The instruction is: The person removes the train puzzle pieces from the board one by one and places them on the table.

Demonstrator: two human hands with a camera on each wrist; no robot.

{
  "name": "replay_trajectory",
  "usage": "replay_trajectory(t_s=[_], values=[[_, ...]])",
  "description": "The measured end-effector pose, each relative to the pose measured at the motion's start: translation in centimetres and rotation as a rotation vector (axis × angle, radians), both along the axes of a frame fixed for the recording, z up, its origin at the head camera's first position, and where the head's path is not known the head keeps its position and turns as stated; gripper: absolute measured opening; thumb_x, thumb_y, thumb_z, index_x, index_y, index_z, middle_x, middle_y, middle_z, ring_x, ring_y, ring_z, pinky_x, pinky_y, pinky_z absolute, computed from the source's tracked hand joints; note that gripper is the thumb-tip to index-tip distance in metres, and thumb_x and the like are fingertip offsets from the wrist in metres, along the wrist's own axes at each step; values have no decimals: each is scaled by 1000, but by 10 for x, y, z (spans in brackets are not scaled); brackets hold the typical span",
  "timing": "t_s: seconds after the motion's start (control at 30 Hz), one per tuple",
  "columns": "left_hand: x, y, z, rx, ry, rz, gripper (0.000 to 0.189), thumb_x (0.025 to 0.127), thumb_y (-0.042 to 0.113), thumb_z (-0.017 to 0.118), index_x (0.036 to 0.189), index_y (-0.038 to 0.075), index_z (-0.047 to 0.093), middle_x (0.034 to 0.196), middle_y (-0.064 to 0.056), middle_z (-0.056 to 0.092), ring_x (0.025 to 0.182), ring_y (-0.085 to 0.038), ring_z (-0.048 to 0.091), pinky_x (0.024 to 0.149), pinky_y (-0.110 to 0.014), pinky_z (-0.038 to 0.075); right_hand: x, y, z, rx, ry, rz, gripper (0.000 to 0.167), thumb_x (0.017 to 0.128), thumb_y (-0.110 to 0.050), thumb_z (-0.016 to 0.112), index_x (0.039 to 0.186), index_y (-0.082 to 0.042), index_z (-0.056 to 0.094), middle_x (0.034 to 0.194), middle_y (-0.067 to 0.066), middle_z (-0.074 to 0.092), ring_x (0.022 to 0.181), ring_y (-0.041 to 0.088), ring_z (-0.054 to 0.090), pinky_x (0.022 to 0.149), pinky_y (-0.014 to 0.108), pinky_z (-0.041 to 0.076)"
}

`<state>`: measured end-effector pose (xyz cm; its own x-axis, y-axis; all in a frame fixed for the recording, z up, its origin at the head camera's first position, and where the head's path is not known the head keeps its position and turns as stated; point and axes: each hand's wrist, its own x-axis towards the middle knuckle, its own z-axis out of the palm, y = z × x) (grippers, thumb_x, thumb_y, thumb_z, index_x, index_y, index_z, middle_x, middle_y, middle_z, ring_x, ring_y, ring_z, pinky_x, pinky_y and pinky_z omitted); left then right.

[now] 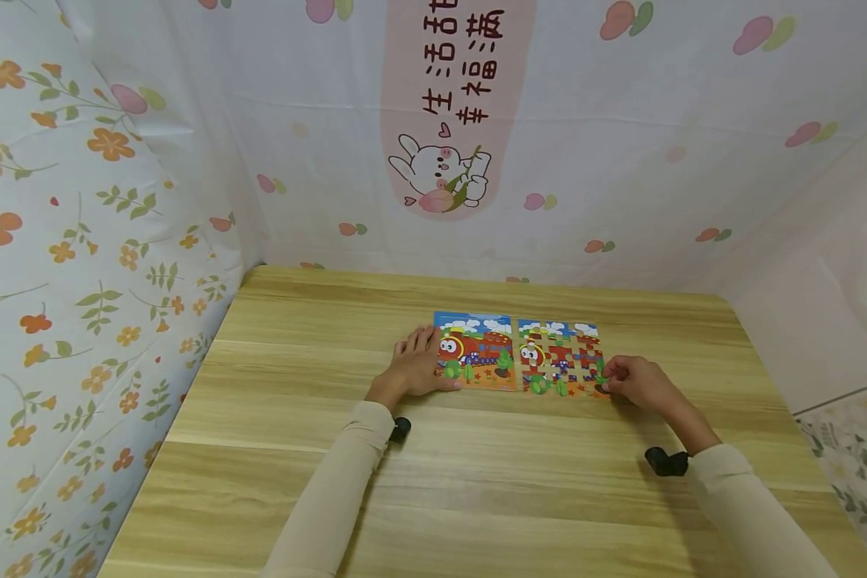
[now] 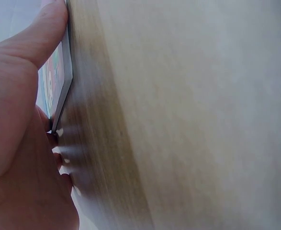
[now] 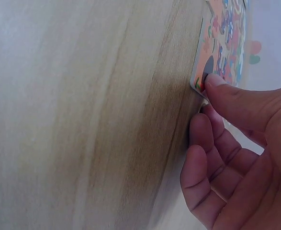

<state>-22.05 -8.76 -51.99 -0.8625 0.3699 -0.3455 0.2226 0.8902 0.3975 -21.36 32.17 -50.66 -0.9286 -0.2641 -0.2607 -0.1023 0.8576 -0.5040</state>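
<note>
Near the back of the table lies a puzzle board (image 1: pixel 482 377) with a picture of a red cartoon train. My left hand (image 1: pixel 417 369) rests against its left edge, thumb on the lower left corner and fingertips down by the table. Just right of the board lie several jigsaw pieces (image 1: pixel 549 353) with a matching train picture and wood-coloured gaps between them. At their lower right corner, my right hand (image 1: pixel 637 381) pinches a corner piece (image 3: pixel 209 67) with a dark grey rock on it. The thumb lies on its top; the index fingertip is partly hidden.
Both puzzle pictures lie flat on a wood-grain table (image 1: pixel 477 474). A white curtain (image 1: pixel 318 160) with printed fruit and a rabbit hangs behind the table's back edge. Floral cloth (image 1: pixel 94 321) hangs along the left side. A small black device (image 1: pixel 667 461) sits at the right wrist.
</note>
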Motion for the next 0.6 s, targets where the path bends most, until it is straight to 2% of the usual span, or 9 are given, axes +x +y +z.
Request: replay_trajectory(t_s=[0.2, 0.4, 0.6], values=[[0, 1, 0, 5, -5, 2, 109, 89, 66, 59, 161, 11, -1, 168, -9, 0, 154, -28, -3, 121, -51, 7, 1, 2, 0, -16, 5, 9, 8, 93, -8, 66, 97, -2, 64, 82, 5, 63, 72, 17, 51, 64, 34, 41], [1, 1, -3, 14, 10, 8, 109, 89, 64, 61, 161, 9, 1, 167, -11, 1, 154, -29, -2, 119, -51, 10, -1, 5, 0, -24, 41, -22, 11, 96, -14, 64, 99, -3, 67, 91, 8, 67, 79, 18, 58, 67, 34, 45], [4, -1, -4, 57, 23, 28, 109, 88, 64, 62, 161, 9, 2, 167, -12, -1, 154, -30, -1, 119, -53, 11, -1, -2, 12, -43, 93, -49, 22, 102, -21, 58, 105, -1, 66, 98, 14, 68, 89, 30, 64, 71, 40, 51]])
